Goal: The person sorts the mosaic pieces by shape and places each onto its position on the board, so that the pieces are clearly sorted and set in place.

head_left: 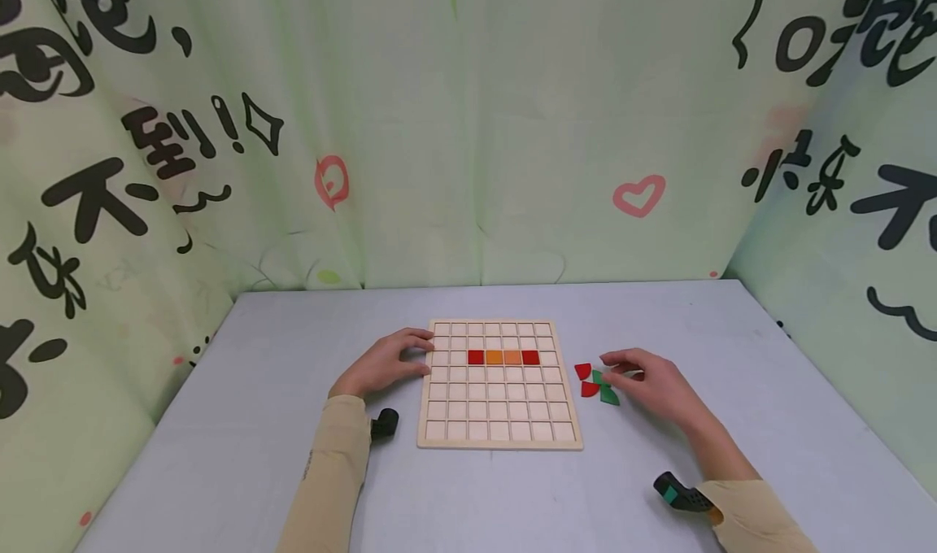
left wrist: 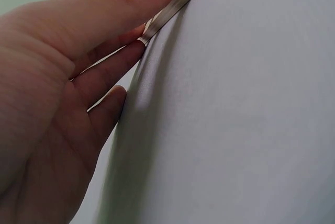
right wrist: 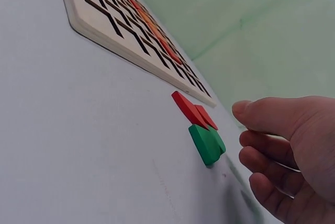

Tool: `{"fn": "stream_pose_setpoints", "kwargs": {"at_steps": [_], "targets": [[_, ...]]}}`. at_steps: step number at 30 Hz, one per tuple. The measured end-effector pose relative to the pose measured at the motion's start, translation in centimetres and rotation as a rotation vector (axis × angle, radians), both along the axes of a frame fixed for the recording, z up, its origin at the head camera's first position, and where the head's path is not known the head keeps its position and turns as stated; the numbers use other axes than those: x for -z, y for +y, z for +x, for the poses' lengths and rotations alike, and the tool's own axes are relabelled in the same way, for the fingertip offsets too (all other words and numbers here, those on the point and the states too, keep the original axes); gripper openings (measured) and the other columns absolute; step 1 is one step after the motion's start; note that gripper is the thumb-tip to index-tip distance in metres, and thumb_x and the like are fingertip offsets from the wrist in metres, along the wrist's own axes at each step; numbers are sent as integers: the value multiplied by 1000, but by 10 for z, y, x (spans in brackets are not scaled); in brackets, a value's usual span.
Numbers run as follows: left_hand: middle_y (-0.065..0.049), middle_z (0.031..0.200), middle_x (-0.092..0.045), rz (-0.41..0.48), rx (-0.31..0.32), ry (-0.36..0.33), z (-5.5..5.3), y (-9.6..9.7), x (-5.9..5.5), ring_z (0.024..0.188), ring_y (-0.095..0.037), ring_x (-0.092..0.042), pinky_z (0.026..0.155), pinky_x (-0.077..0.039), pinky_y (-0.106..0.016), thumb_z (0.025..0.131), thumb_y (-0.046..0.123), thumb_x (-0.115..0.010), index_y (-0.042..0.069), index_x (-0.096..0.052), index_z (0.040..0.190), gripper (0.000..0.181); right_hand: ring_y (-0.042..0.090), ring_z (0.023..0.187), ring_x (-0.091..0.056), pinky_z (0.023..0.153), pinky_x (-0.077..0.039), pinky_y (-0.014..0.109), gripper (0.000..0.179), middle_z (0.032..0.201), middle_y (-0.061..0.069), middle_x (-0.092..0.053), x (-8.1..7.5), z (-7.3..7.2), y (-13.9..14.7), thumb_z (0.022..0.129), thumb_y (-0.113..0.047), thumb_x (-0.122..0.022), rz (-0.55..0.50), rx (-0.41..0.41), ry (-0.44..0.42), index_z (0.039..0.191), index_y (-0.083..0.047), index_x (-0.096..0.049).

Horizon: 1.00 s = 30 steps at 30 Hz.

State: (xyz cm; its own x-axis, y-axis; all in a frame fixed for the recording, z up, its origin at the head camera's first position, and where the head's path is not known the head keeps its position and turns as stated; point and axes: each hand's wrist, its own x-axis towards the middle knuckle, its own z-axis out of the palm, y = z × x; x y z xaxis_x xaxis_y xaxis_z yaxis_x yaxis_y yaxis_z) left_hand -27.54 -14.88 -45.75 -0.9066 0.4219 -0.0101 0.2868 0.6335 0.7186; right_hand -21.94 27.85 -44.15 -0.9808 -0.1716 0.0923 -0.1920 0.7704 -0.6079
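Observation:
A square wooden grid board [head_left: 500, 446] lies flat on the table. In one of its upper rows, two orange squares [head_left: 503, 358] sit between a red square [head_left: 477, 358] and another red square [head_left: 530, 358]. My left hand [head_left: 384, 364] touches the board's left edge with thumb and extended fingers; the left wrist view shows them at the wooden rim [left wrist: 180, 0]. Right of the board lie two red pieces [head_left: 590, 389] and two green pieces [head_left: 609, 395], each with a curved side. My right hand [head_left: 655, 386] hovers beside these, fingers loosely bent, nothing between them in the right wrist view.
The table [head_left: 293, 325] has a white cover. Around it hangs a pale green curtain [head_left: 410, 130] with black lettering and red heart drawings. A black wrist device [head_left: 385, 424] sits by the left sleeve, another black device [head_left: 681, 492] by the right sleeve.

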Motion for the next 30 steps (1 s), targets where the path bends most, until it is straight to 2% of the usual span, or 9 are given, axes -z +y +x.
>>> {"fn": "stream_pose_setpoints", "kwargs": {"at_steps": [10,19,24,30], "targets": [[3,143,-50,7,-9,-13,0,0,0,139,-22,-37,114,-32,-40,86,20,-77,8,-67,122,39,20,94,-60,78,-54,31,38,108,8,-67,3,15,3,88,-23,-74,20,8,3,120,-3,-66],[2,144,-50,19,-26,-27,1,1,0,140,-24,-36,114,-32,-42,85,20,-77,9,-68,121,39,19,92,-60,77,-52,34,38,104,5,-68,9,20,1,88,-22,-74,12,28,-15,119,-2,-66],[2,143,-50,27,-21,-22,1,1,1,139,-24,-37,114,-33,-42,85,19,-77,9,-68,120,38,19,91,-60,74,-52,29,38,105,6,-67,11,22,0,85,-20,-77,9,22,13,116,-2,-67],[3,143,-50,24,-22,-20,1,1,1,139,-23,-37,114,-33,-42,85,20,-77,9,-68,120,38,18,86,-58,69,-50,26,32,101,5,-67,13,22,-1,82,-13,-78,36,-2,88,111,-2,-69]]}}
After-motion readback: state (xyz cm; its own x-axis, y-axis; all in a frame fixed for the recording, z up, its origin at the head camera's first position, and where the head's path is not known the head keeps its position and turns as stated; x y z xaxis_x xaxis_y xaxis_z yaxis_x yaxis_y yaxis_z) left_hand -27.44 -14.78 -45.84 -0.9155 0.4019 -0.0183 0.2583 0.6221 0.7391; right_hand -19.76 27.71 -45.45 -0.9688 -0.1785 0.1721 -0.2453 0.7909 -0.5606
